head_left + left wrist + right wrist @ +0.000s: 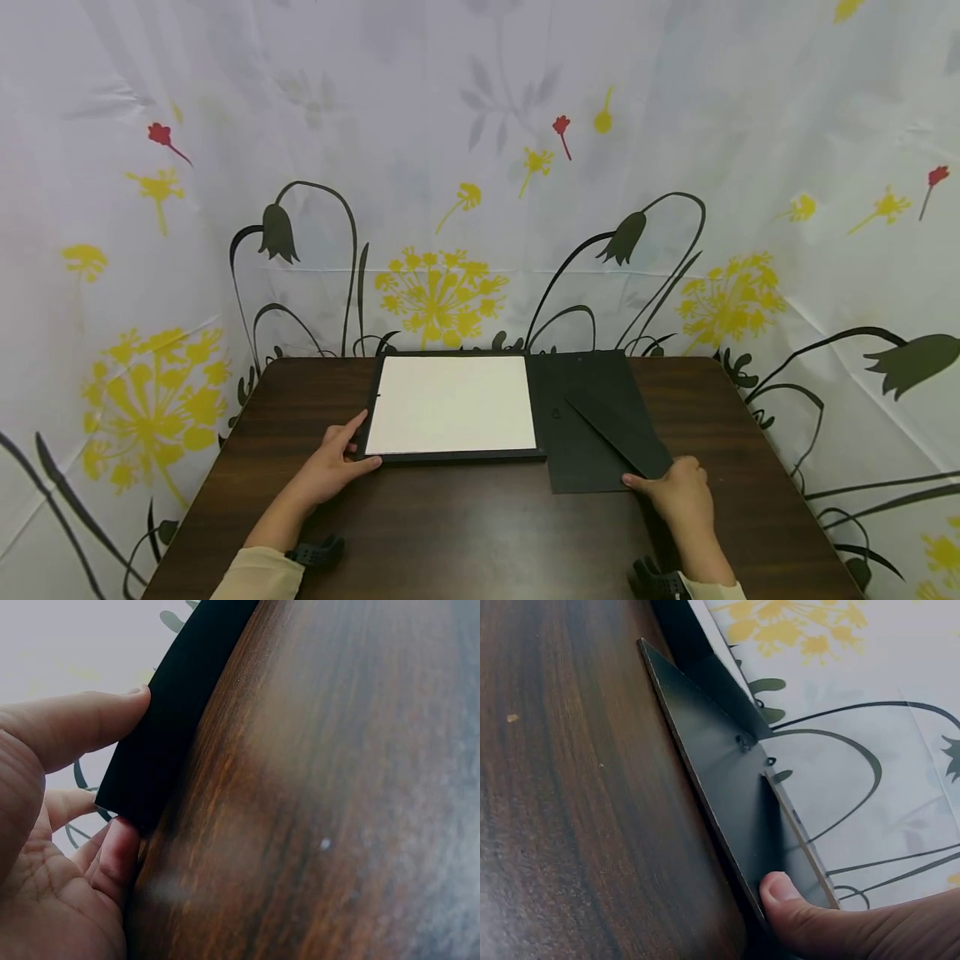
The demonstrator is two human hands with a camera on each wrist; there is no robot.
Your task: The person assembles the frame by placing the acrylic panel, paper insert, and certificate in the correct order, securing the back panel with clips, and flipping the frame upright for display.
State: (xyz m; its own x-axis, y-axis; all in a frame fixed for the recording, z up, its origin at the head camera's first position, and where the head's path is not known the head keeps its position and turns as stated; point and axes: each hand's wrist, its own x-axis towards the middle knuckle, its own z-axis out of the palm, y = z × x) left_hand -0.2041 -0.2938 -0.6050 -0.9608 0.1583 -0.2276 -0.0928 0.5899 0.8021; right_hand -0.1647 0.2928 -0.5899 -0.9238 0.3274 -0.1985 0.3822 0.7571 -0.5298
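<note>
A picture frame (462, 457) with a black border lies flat on the table, a blank cream sheet (450, 404) filling it. At its near left corner is my left hand (337, 458), gripping with the thumb on the front side and the fingers along the left side. In the left wrist view, the thumb (112, 724) touches the black frame border (161, 742). Beside the frame on the right is a black backing board (585, 375) with a slanted stand flap (622, 429). My right hand (682, 496) holds this board's near right corner, thumb on top; its other fingers are mostly hidden.
The dark wooden table (465, 525) extends in front of both pieces and to either side. Behind it hangs a white curtain (450, 167) with a flower print, close to the table's far edge. Black bands (317, 552) circle both wrists.
</note>
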